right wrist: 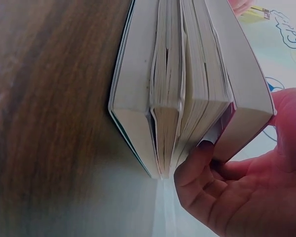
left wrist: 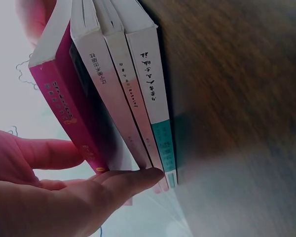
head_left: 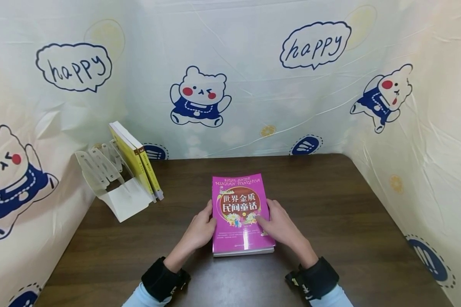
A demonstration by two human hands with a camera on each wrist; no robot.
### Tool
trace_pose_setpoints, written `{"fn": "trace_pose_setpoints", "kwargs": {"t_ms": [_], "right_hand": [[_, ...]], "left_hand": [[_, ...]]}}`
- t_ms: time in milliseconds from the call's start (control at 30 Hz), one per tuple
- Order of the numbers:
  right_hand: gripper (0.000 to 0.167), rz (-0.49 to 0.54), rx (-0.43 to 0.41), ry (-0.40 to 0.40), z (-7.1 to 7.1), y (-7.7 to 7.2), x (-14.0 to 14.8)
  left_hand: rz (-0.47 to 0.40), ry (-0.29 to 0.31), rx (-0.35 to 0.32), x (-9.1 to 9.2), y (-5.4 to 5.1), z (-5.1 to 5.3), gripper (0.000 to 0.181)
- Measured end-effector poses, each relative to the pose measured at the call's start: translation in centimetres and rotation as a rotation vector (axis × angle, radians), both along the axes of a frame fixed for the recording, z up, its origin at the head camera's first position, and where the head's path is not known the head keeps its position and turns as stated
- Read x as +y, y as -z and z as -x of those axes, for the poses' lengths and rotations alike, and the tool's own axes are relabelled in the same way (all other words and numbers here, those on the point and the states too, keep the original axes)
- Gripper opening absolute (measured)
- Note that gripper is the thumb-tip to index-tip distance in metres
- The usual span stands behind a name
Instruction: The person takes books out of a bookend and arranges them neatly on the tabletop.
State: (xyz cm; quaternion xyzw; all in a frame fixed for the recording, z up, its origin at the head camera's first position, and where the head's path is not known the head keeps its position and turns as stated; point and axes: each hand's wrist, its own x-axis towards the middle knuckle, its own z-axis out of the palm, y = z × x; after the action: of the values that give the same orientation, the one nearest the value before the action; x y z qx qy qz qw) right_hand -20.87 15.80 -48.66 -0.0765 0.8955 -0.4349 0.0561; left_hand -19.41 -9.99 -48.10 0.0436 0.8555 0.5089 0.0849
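Black straps (head_left: pixel 163 275), one on each of my wrists. My left hand (head_left: pixel 199 227): fingers laid against the spine side. My right hand (head_left: pixel 283 225): holding, thumb over the cover, fingers curled beneath. Pink book (head_left: pixel 230 238): between both, mid-table, over three paler books (left wrist: pixel 121 84), a gap showing. Far left: white rack (head_left: pixel 127 199), two yellow books (head_left: pixel 136 164). Farthest: bear-print sheet (head_left: pixel 150 68).

book (head_left: pixel 240 217) above stack (left wrist: pixel 126 84), rack (head_left: pixel 126 202) left

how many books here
6: stacked, top down, a pink book, a pale pink-spined book, a thin book and a teal-and-white book; two yellow books at the white holder's right end. Others may be hidden.
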Motion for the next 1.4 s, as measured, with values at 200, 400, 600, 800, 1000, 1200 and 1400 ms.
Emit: {"fn": "trace_pose_setpoints", "kwargs": {"t_ms": [200, 400, 600, 800, 1000, 1200, 1400], "right_hand": [[0.065, -0.004, -0.009, 0.002, 0.03, -0.02, -0.02], [0.065, -0.010, -0.016, 0.001, -0.04, -0.02, -0.02], [0.065, -0.013, -0.021, 0.000, -0.04, 0.07, -0.05], [0.065, -0.018, -0.018, -0.001, 0.01, 0.05, -0.05], [0.065, -0.041, -0.019, 0.003, -0.02, -0.02, 0.00], [0.066, -0.036, -0.031, 0.011, 0.07, 0.04, -0.03], [0.066, -0.030, -0.043, 0.011, -0.04, 0.05, -0.06]], "left_hand": [[0.011, 0.005, -0.016, -0.03, 0.10, 0.10, 0.061], [0.023, 0.009, -0.020, -0.04, 0.21, 0.24, 0.062], [0.022, 0.011, -0.032, -0.06, 0.31, 0.20, 0.061], [0.028, 0.012, -0.036, -0.02, 0.29, 0.19, 0.062], [0.047, 0.017, -0.042, -0.03, 0.22, 0.30, 0.062], [0.049, 0.028, -0.032, -0.02, 0.25, 0.45, 0.061], [0.058, 0.024, -0.046, -0.08, 0.47, 0.35, 0.062]]}}
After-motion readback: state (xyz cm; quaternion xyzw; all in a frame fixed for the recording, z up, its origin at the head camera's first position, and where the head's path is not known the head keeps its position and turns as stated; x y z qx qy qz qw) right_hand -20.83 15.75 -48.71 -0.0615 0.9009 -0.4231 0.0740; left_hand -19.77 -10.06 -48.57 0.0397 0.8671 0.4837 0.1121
